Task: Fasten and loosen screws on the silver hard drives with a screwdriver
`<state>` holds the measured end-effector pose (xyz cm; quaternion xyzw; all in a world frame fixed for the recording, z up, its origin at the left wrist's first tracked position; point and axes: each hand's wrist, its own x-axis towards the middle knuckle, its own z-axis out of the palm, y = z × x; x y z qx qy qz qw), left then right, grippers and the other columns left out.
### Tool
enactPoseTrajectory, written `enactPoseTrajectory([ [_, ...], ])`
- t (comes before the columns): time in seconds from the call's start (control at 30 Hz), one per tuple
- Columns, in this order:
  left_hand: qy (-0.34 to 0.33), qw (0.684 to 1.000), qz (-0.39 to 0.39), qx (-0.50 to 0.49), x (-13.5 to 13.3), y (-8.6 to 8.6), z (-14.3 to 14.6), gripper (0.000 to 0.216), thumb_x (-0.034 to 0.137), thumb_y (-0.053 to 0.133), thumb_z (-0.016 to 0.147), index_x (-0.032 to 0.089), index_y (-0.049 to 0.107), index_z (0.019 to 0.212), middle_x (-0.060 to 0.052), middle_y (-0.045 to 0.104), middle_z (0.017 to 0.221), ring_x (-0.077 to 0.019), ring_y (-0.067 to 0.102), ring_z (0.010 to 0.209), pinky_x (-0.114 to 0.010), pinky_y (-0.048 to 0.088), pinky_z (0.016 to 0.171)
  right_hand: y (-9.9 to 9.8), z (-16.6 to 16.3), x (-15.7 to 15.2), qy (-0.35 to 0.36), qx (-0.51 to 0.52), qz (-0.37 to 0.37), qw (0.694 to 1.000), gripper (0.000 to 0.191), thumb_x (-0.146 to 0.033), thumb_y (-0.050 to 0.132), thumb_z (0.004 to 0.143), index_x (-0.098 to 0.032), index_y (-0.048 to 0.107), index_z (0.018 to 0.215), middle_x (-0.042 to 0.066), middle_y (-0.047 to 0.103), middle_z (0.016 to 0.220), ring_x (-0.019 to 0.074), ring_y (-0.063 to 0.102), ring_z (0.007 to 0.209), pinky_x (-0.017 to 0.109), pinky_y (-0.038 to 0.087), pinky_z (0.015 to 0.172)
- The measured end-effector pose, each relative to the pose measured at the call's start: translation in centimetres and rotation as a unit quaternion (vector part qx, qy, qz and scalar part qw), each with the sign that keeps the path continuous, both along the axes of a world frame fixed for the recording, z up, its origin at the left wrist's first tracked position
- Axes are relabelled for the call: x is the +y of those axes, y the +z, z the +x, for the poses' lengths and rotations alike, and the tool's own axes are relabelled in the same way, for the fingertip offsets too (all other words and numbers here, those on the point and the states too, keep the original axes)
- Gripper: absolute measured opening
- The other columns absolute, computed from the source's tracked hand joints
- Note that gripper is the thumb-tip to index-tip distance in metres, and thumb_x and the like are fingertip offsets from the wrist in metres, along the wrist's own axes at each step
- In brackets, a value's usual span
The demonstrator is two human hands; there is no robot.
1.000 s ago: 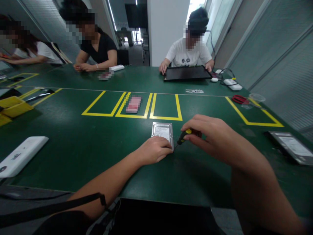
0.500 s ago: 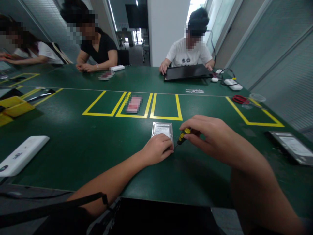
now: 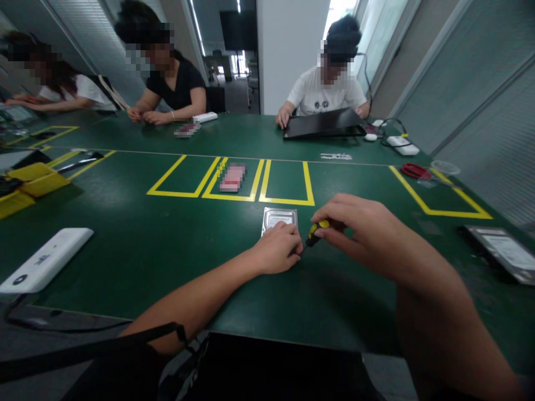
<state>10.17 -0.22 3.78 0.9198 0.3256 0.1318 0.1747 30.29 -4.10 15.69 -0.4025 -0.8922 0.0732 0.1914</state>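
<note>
A silver hard drive (image 3: 279, 216) lies flat on the green table (image 3: 167, 239) just below the yellow tape boxes. My left hand (image 3: 279, 249) rests on its near half with fingers curled, pressing it down. My right hand (image 3: 359, 225) pinches a small screwdriver with a black and yellow handle (image 3: 314, 232). The tool slants down-left, and its tip meets the drive's near right corner beside my left fingers.
A white flat device (image 3: 45, 260) lies at the left, a second drive (image 3: 499, 250) at the right, yellow bins (image 3: 29, 181) at far left. Across the table sit three people; one holds a black panel (image 3: 321, 123). A red item (image 3: 413, 170) lies in the right tape box.
My left hand has slid further up onto the drive, covering more of it. The right hand and screwdriver stay at the same corner. The view has shifted slightly.
</note>
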Motion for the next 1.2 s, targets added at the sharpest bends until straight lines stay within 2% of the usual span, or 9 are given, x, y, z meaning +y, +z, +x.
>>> enactPoseTrajectory([
  [0.1, -0.006, 1.000, 0.002, 0.023, 0.4, 0.1, 0.3, 0.011, 0.028, 0.069, 0.079, 0.020, 0.063, 0.084, -0.006, 0.056, 0.107, -0.0272, 0.049, 0.106, -0.042, 0.045, 0.089, 0.1, -0.3, 0.0, -0.006, -0.009, 0.006, 1.000, 0.017, -0.022, 0.053, 0.094, -0.018, 0.067, 0.102, 0.006, 0.059, 0.093, 0.0156, 0.055, 0.082, 0.025, 0.041, 0.072],
  [0.23, -0.006, 0.998, -0.002, 0.057, 0.8, 0.4, 0.6, 0.012, 0.030, 0.070, 0.079, 0.021, 0.064, 0.082, -0.006, 0.055, 0.108, -0.0284, 0.048, 0.106, -0.041, 0.045, 0.087, 0.1, -0.5, 0.0, -0.005, -0.002, 0.000, 1.000, 0.016, -0.021, 0.053, 0.092, -0.017, 0.068, 0.094, 0.007, 0.058, 0.094, 0.0158, 0.056, 0.083, 0.026, 0.044, 0.073],
  [0.43, -0.012, 0.997, -0.009, 0.074, 1.1, 0.7, 0.7, 0.011, 0.030, 0.070, 0.078, 0.023, 0.065, 0.084, -0.004, 0.055, 0.107, -0.0274, 0.049, 0.102, -0.040, 0.046, 0.083, 0.0, -0.1, -0.2, 0.018, 0.018, -0.011, 1.000, 0.019, -0.016, 0.051, 0.090, -0.016, 0.067, 0.098, 0.008, 0.060, 0.103, 0.0159, 0.057, 0.090, 0.028, 0.046, 0.081],
  [0.53, -0.014, 0.997, -0.009, 0.072, 1.0, 0.7, 0.7, 0.012, 0.030, 0.070, 0.078, 0.022, 0.065, 0.084, -0.006, 0.055, 0.107, -0.0281, 0.050, 0.103, -0.041, 0.046, 0.084, 0.1, 0.0, -0.1, 0.027, 0.009, -0.016, 0.999, 0.017, -0.016, 0.051, 0.091, -0.017, 0.066, 0.099, 0.005, 0.060, 0.096, 0.0145, 0.056, 0.086, 0.026, 0.044, 0.077],
  [0.73, -0.005, 0.997, -0.004, 0.075, 0.9, 0.6, 0.7, 0.016, 0.035, 0.070, 0.079, 0.021, 0.066, 0.086, -0.008, 0.054, 0.105, -0.0286, 0.051, 0.102, -0.040, 0.048, 0.080, 0.0, -0.2, 0.1, 0.001, -0.009, -0.007, 1.000, 0.015, -0.019, 0.052, 0.093, -0.017, 0.067, 0.095, 0.006, 0.059, 0.092, 0.0155, 0.055, 0.083, 0.027, 0.042, 0.073],
  [0.93, -0.018, 0.996, 0.005, 0.092, 1.1, 0.7, 0.7, 0.015, 0.034, 0.068, 0.080, 0.020, 0.065, 0.086, -0.007, 0.056, 0.100, -0.0268, 0.054, 0.098, -0.037, 0.048, 0.076, 0.0, 0.1, -0.1, 0.021, 0.016, -0.008, 1.000, 0.020, -0.018, 0.050, 0.092, -0.016, 0.067, 0.101, 0.008, 0.061, 0.102, 0.0160, 0.057, 0.089, 0.027, 0.046, 0.078],
  [1.1, -0.018, 0.995, 0.009, 0.097, 1.4, 0.4, 0.7, 0.018, 0.037, 0.068, 0.081, 0.022, 0.065, 0.091, -0.007, 0.058, 0.101, -0.0272, 0.055, 0.095, -0.037, 0.049, 0.074, 0.2, 0.0, -0.1, 0.006, -0.010, -0.009, 1.000, 0.015, -0.021, 0.052, 0.094, -0.017, 0.066, 0.097, 0.006, 0.060, 0.090, 0.0156, 0.055, 0.082, 0.026, 0.042, 0.071],
  [1.2, -0.020, 0.995, 0.006, 0.098, 1.4, 0.5, 0.7, 0.019, 0.037, 0.067, 0.081, 0.022, 0.065, 0.093, -0.007, 0.059, 0.102, -0.0269, 0.056, 0.096, -0.037, 0.049, 0.075, 0.2, -0.1, -0.1, 0.004, -0.008, -0.013, 1.000, 0.014, -0.022, 0.054, 0.094, -0.017, 0.067, 0.094, 0.006, 0.060, 0.090, 0.0152, 0.055, 0.080, 0.025, 0.041, 0.069],
])
